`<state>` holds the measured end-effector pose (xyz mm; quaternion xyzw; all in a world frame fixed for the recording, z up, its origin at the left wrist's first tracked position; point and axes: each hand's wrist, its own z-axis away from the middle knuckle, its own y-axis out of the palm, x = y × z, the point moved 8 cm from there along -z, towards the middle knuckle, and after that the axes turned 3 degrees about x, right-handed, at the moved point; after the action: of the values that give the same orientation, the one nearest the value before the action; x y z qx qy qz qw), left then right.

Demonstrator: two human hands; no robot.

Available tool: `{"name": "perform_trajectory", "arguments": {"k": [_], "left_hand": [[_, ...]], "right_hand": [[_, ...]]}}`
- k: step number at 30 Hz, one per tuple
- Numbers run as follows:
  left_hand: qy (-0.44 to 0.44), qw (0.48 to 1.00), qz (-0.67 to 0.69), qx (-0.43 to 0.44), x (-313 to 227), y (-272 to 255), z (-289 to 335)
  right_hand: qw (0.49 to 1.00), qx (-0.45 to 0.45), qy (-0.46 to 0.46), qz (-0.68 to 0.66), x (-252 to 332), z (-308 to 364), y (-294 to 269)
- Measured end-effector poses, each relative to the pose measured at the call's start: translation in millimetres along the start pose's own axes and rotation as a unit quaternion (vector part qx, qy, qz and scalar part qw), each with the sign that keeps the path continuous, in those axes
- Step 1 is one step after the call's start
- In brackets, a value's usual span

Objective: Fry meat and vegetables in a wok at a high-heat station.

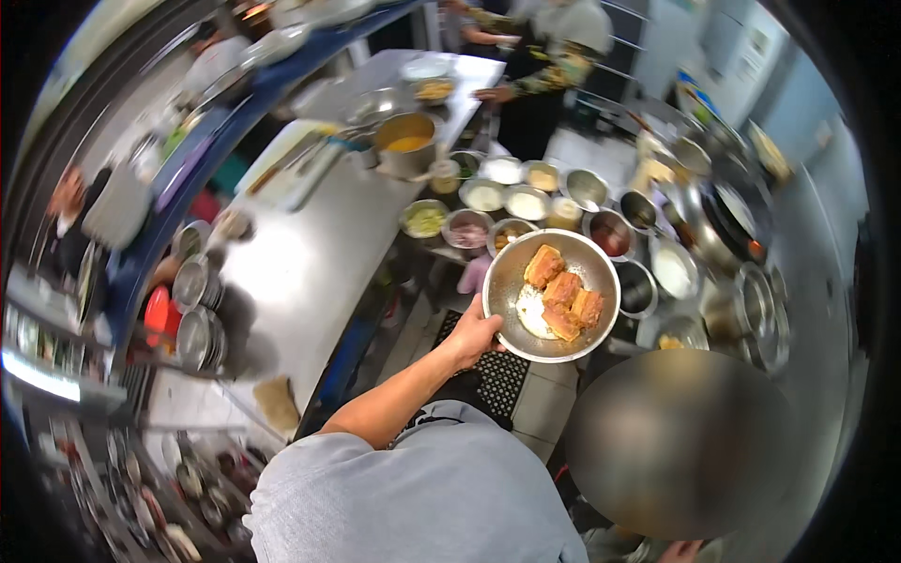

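Observation:
My left hand (474,333) grips the rim of a round metal bowl (601,319), fingers closed on its left side. The bowl is held out in front of me, tilted so its inside shows. In it lie several thick, browned chunks (561,293) that look like pork belly, beside a bright glare on the metal. At the lower right edge a few fingers of a hand (680,552) show below a large, blurred dark round shape (678,446). I cannot tell whether that hand is my right one, or what it holds.
Several metal bowls of ingredients (526,202) crowd beyond my bowl. On the left runs a steel counter (310,272) with a cutting board (305,178) and a pot of orange liquid (405,145). Woks (727,220) stand far right. A co-worker in a dark apron (535,103) stands beyond.

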<state>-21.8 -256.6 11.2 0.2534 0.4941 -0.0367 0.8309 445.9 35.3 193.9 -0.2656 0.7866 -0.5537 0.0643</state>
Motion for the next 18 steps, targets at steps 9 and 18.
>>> {"name": "perform_trajectory", "arguments": {"k": [9, 18], "left_hand": [[0.118, 0.942, 0.021, -0.315, -33, -202, 88], [0.203, 0.9, 0.245, -0.298, -64, -302, -15]], "right_hand": [[0.784, 0.47, -0.198, -0.354, 245, -18, 220], [0.726, 0.558, -0.28, -0.287, 378, 44, 244]]}}
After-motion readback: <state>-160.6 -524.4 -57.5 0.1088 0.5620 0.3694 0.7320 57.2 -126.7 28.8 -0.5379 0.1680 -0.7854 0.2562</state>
